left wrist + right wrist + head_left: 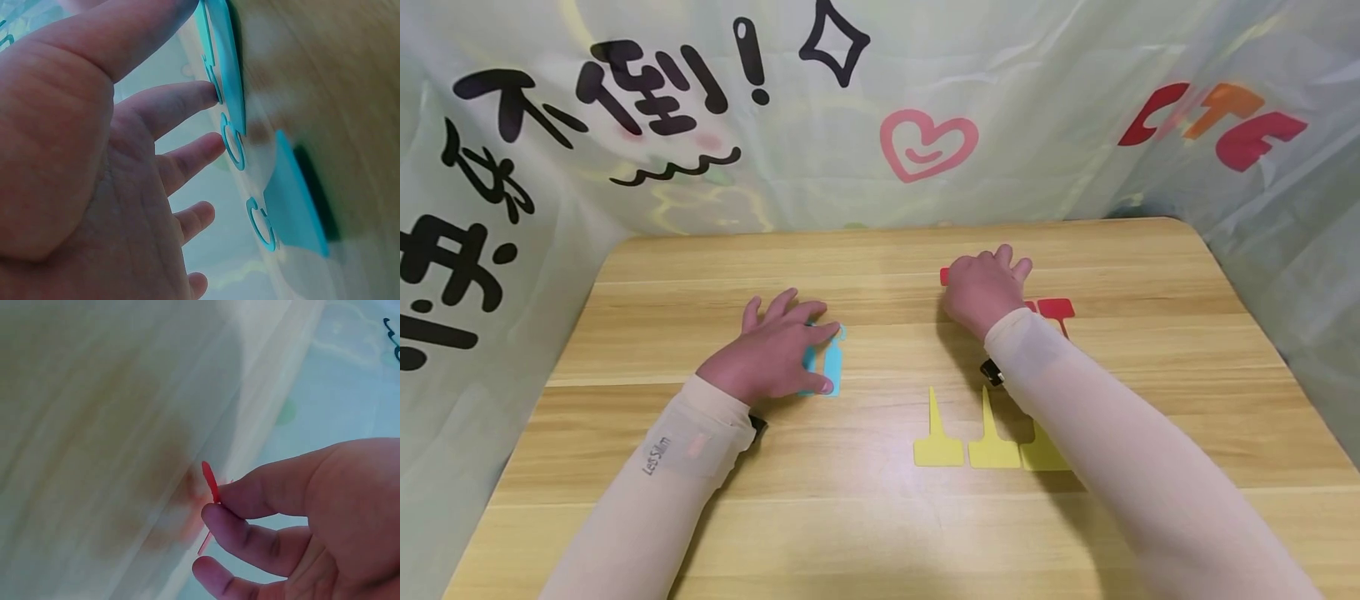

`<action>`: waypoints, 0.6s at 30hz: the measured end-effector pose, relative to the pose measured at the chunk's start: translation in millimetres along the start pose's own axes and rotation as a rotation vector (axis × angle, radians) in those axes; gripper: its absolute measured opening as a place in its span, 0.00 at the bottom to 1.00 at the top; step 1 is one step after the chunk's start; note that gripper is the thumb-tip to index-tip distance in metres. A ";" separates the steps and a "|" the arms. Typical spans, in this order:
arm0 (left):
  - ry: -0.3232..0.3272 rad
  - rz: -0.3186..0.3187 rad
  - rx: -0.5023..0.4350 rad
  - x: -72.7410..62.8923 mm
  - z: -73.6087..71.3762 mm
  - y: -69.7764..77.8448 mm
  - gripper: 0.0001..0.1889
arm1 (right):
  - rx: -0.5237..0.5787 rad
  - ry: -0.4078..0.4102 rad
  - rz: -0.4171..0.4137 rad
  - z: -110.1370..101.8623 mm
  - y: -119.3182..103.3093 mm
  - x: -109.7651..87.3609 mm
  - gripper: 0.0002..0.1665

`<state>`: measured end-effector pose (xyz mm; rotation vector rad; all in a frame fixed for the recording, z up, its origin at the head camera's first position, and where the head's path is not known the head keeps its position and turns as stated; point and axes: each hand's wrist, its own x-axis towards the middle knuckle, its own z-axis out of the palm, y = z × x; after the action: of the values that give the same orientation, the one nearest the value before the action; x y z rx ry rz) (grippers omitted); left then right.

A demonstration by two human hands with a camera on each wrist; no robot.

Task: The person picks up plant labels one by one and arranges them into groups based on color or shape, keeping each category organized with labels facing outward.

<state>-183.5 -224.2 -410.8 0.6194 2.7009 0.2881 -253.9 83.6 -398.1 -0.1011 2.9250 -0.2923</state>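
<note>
My left hand (771, 350), its fingers spread and fairly straight, lies over several flat light-blue tags (832, 365) with hook loops. In the left wrist view its thumb and index finger reach the tags, and one blue tag (292, 197) lies beyond the other fingers. Between thumb and index finger, my right hand (983, 293) pinches a thin red tag (210, 478) close to the tabletop. The head view shows only a red end (944, 277) beside that hand. Red T-shaped tags (1056, 308) lie behind the right wrist, partly hidden by it.
Three yellow T-shaped tags (937, 452) lie in a row nearer the front, the rightmost partly under the right forearm. The wooden table (700, 533) ends at a hanging pale cloth (820, 192) with drawings at the back and sides.
</note>
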 end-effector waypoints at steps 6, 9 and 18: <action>0.009 0.010 -0.009 -0.1 -0.1 0.3 0.48 | 0.004 -0.045 -0.030 -13.2 7.0 -16.8 0.15; 0.013 0.019 -0.010 0.5 0.7 -0.3 0.48 | -0.005 -0.060 -0.020 -18.5 13.9 -25.7 0.16; 0.004 0.018 -0.009 0.1 0.7 -0.9 0.47 | -0.031 -0.084 -0.062 -8.5 30.0 -47.6 0.17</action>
<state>-183.7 -224.8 -411.8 0.6417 2.6978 0.3060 -210.5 118.8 -387.0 -0.2044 2.8469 -0.2464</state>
